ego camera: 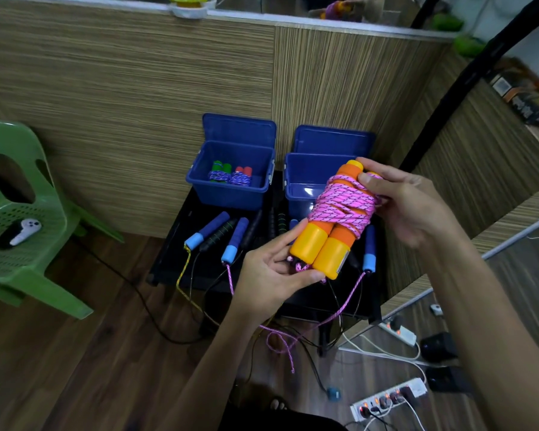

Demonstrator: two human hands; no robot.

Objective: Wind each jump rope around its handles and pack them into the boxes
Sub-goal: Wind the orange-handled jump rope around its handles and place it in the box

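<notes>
Left hand: the left hand (269, 269) grasps the lower, yellow-capped ends of the orange handles (322, 244), fingers under them and the thumb against the near cap.
Right hand: the right hand (408, 203) clasps the upper ends of the same pair, its thumb pressed over the topmost coils.
Bundle in hand: the pink rope (344, 202) is wound many times round the two handles held side by side; the bundle is held in the air above the front edge of the black table (168, 262), in front of the right box (305, 178).
Loose end: a short tail of pink cord shows by the left palm at the caps; whether it is tucked or free I cannot tell, since the fingers cover it.
Done so far: the left box (231, 178) at the table's back edge already holds two wound ropes (231, 175), one with green handles and one with red (both bound in bluish cord).
Right box: its lid stands open, and as far as the view shows it holds nothing yet.
Left to do: several unwound ropes lie on the table in front of the boxes, among them blue-handled ropes (227, 241) and black-handled ropes (218, 234), their cords trailing over the front edge toward the floor.
Stage, as I judge it: this winding looks nearly finished, with securing the end and packing the bundle next; well under half the ropes are packed.
</notes>
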